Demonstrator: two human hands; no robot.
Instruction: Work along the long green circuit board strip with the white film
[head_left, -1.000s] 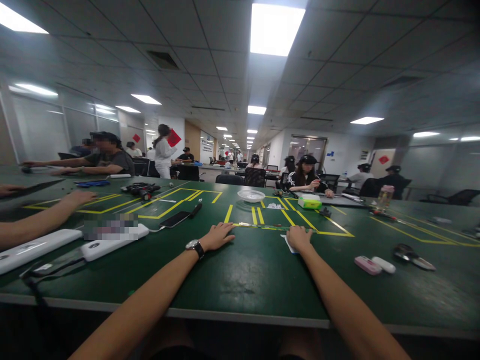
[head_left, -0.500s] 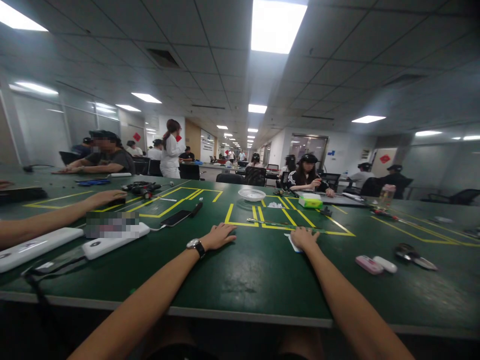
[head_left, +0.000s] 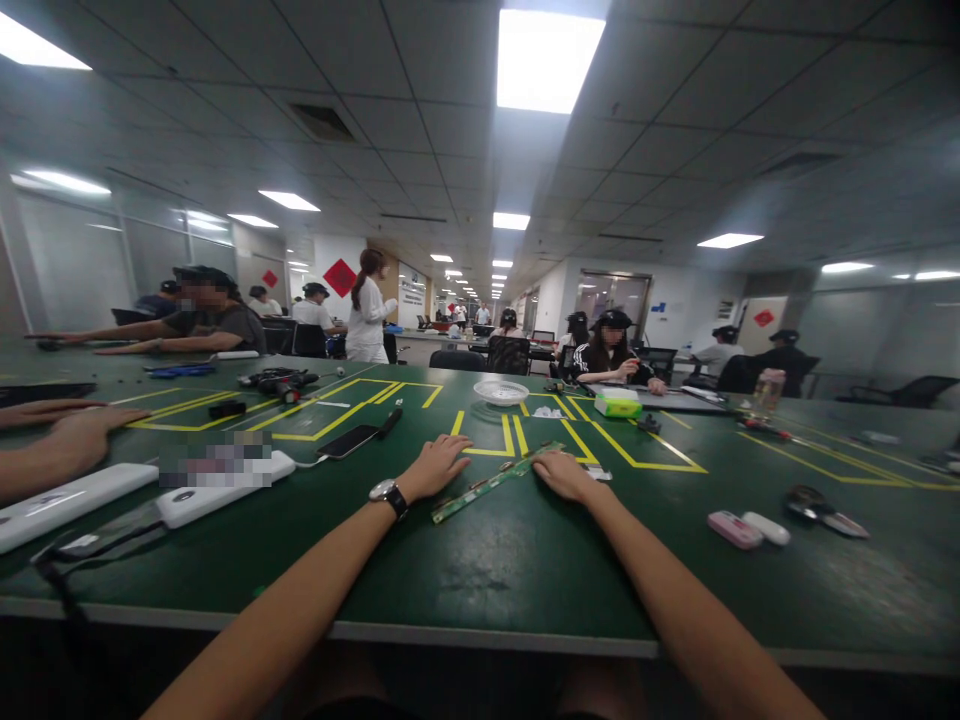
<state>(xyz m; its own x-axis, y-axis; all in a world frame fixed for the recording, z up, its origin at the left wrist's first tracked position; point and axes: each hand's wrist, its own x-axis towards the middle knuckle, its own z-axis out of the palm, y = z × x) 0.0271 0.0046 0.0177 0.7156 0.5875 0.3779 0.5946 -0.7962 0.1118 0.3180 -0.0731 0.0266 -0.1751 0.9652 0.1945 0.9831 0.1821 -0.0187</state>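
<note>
2 bare hands lay apart over the green tabletop [head_left: 480, 590], with 1 slim green circuit-board strip [head_left: 491, 486] slanting between them. The strip's near end lay just to the right of the left hand [head_left: 435, 468]; its far end met the fingers of the right hand [head_left: 564, 475]. The left hand was loosely spread, seemingly beside the strip without holding it. Whether the right hand pinched the strip or merely touched it, I could not tell.

Handling it well, in my judgement, called for a light hold on the edges, away from the mounted parts, with the left hand steadying the near end, since so narrow a board would probably swing or flex if guided from 1 end.

By count, there was 1 wristwatch [head_left: 388, 494] above the left hand, 1 smartphone [head_left: 349, 441] to that hand's left, and 2 long white housings [head_left: 75, 502] farther left. Beyond the hands stood 1 shallow clear dish [head_left: 501, 393] and, right of it, 1 green-and-white packet [head_left: 618, 404]. Well right of the right hand lay 2 small rounded cases, 1 pink case [head_left: 735, 530] and 1 white case [head_left: 767, 529].
</note>
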